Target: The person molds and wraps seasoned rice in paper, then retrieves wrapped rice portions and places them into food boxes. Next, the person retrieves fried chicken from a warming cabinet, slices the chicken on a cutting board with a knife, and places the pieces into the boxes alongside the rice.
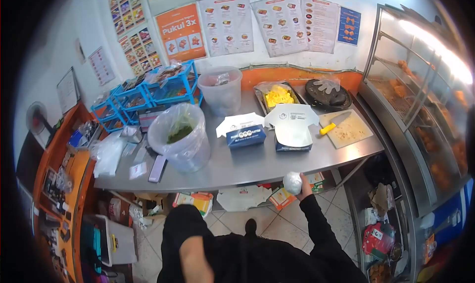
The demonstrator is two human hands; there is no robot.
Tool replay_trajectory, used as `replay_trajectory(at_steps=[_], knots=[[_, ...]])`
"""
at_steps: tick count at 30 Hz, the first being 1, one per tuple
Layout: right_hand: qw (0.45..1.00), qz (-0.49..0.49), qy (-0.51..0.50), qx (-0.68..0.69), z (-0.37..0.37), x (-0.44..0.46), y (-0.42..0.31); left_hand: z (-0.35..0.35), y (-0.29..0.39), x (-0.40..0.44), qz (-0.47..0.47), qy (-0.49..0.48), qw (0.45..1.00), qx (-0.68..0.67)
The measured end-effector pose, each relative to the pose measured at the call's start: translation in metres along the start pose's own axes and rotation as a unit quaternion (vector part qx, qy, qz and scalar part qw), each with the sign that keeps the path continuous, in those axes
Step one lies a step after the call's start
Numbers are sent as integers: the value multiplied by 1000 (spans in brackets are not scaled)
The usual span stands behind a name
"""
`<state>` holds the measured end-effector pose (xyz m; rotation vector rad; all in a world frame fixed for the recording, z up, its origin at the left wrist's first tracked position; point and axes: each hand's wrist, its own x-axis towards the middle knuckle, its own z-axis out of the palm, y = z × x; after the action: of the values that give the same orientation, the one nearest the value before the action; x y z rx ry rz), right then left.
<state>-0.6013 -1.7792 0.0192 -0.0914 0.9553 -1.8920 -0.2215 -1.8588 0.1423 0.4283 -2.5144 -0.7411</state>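
My right hand (306,188) is closed around a silvery-white wrapped ball (292,182), held in front of the steel table's (232,171) near edge. What the wrapping contains is hidden. Of my left arm, a dark sleeve and a bare blurred forearm (194,258) show at the bottom; that hand is out of frame. Beyond the ball stands an open blue-and-white takeaway box (293,142) with its lid raised. To its left is a second blue box (246,137), its white flap up.
A yellow-handled knife (334,124) lies on a cutting board (354,132) at the right. Plastic-lined tub (190,152), phone (157,169) and blue racks (168,87) occupy the left. Behind are a tray of yellow food (279,97) and a dark round pan (339,102). A glass food warmer (415,90) stands right.
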Motion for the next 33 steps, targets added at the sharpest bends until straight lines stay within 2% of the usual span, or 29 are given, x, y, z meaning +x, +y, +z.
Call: replay_trajectory(at_steps=[1, 3, 4, 5, 7, 9, 10, 12, 13, 14, 15, 16, 17, 18, 19, 21, 23, 24, 25, 26, 27, 28, 30, 31, 33], knots=[[1000, -6, 6, 2, 9, 12, -13, -1, -4, 32, 90, 27, 995, 16], [995, -78, 38, -38, 38, 25, -37, 6, -16, 118, 240, 100, 965, 41], [994, -92, 44, -36, 46, 37, -47, 13, -22, 172, 253, 121, 959, 28], [989, -122, 48, -65, 42, 63, -55, 24, -32, 229, 199, 128, 972, -16], [981, -147, 63, -108, 33, 95, -67, 53, -102, 280, 64, 194, 978, 47], [955, -155, 150, -204, 45, 122, -87, 59, -148, 297, 21, 128, 986, 106], [929, -192, 158, -275, 19, 156, -87, 64, -163, 294, -12, 85, 989, 117], [884, -231, 173, -368, 47, 151, -100, 64, -176, 286, -99, -103, 989, -28], [877, -223, 147, -398, 49, 154, -104, 67, -165, 276, -32, -19, 999, -1], [952, -137, 71, -266, 37, 167, -99, 75, -162, 266, -45, -61, 997, 26], [916, -44, 130, -377, 36, 167, -98, 76, -151, 256, -47, -83, 995, 10], [857, 54, 186, -477, 34, 168, -94, 84, -149, 246, -16, -73, 997, 9], [855, 59, 198, -475, 32, 168, -86, 91, -148, 238, 14, -62, 998, 7], [736, 36, 235, -634, 29, 167, -74, 94, -148, 233, 16, -70, 997, -2], [585, 16, 260, -768, 28, 165, -66, 97, -146, 228, 20, -82, 996, 16], [587, -27, 266, -764, 29, 163, -59, 99, -144, 221, 21, -117, 991, 56], [575, -115, 251, -770, 31, 157, -55, 97, -147, 217, 32, -127, 989, 63], [556, -175, 248, -774, 26, 158, -52, 98, -150, 218, 34, -125, 989, 73], [563, -243, 232, -755, 26, 154, -51, 100, -157, 218, 60, -128, 987, 71], [581, -302, 216, -724, 25, 145, -53, 103, -165, 216, 25, -149, 987, 53], [568, -375, 215, -701, 28, 131, -54, 104, -169, 220, -11, -170, 985, 36], [538, -427, 254, -681, 39, 108, -59, 100, -164, 227, 11, -176, 984, 36], [445, -467, 328, -690, 17, 67, -68, 91, -149, 236, -78, -180, 980, 45], [432, -448, 372, -688, -7, 45, -68, 95, -146, 243, -60, -189, 979, 43], [421, -375, 474, -676, -82, -10, -57, 104, -139, 257, -4, -98, 989, 114]])
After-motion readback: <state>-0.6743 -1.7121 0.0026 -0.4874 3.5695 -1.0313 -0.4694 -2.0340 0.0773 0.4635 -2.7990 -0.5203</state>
